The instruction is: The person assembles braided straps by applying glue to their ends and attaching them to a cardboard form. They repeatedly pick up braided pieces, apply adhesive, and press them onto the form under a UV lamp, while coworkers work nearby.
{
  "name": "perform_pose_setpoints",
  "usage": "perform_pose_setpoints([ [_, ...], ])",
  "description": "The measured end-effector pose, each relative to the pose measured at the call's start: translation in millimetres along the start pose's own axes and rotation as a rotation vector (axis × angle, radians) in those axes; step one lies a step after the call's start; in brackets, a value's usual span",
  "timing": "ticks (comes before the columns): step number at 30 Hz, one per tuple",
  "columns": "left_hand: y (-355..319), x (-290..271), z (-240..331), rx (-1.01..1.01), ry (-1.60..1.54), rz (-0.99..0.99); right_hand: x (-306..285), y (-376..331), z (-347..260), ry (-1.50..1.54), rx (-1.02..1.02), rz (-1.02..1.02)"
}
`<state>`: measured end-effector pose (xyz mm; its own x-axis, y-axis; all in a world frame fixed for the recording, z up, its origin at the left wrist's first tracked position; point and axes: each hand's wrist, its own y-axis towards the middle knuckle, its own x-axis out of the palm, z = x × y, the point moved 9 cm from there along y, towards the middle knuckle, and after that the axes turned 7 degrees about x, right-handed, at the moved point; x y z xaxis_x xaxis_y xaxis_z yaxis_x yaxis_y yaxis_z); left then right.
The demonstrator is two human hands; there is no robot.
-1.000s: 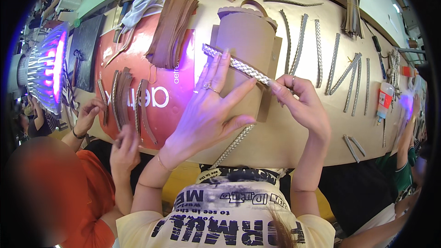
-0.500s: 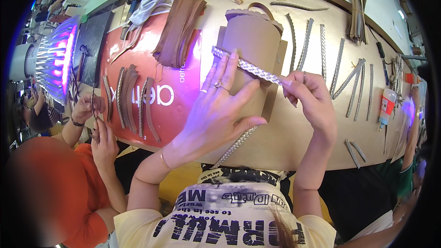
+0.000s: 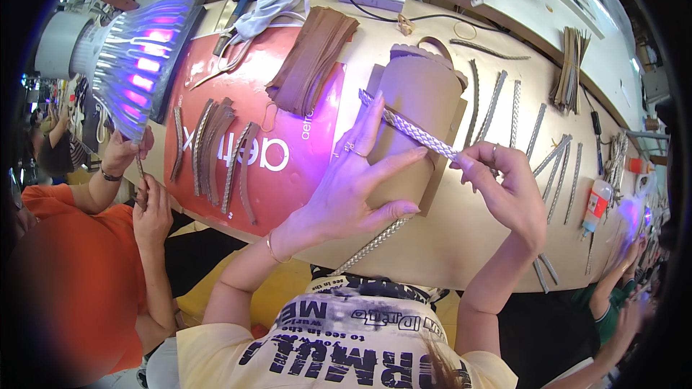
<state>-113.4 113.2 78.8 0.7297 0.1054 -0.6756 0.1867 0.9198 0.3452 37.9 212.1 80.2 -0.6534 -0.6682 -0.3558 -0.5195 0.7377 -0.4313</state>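
Pale workbench, left hand flat on tan leather piece, right hand pinching braided strap

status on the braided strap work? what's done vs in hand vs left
Done, apparently: braided strips laid in a row on the bench right of the work. In hand: left hand presses flat on the tan leather piece while right hand pinches one end of a silver braided strip lying across it. Left: brown strap pieces on the red mat.
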Motion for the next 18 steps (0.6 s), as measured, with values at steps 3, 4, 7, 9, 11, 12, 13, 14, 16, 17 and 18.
perform_pose_setpoints([
  [3,-4,2,-10,-0.077,-0.099,0.011,0,0,-3,-0.032,-0.007,-0.002],
  [4,-5,4,-12,-0.088,-0.118,-0.004,-1,1,-3,-0.054,0.011,0.007],
  [7,-4,5,-12,-0.107,-0.125,-0.023,6,6,-17,-0.188,0.000,-0.057],
  [9,-4,4,-11,-0.102,-0.102,-0.018,13,9,-29,-0.283,-0.022,-0.110],
  [11,-4,3,-10,-0.088,-0.068,-0.003,17,11,-40,-0.449,-0.039,-0.141],
  [12,-4,2,-11,-0.080,-0.088,0.016,18,12,-46,-0.558,-0.075,-0.151],
  [13,-4,2,-11,-0.071,-0.108,0.034,20,12,-53,-0.664,-0.131,-0.162],
  [14,-4,1,-12,-0.067,-0.132,0.052,22,10,-58,-0.691,-0.175,-0.224],
  [16,-5,5,-16,-0.081,-0.183,0.039,26,4,-67,-0.769,-0.315,-0.349],
  [17,-6,6,-17,-0.093,-0.209,0.026,27,4,-69,-0.676,-0.335,-0.432],
  [18,-7,6,-17,-0.084,-0.188,0.029,28,5,-70,-0.615,-0.365,-0.511],
])
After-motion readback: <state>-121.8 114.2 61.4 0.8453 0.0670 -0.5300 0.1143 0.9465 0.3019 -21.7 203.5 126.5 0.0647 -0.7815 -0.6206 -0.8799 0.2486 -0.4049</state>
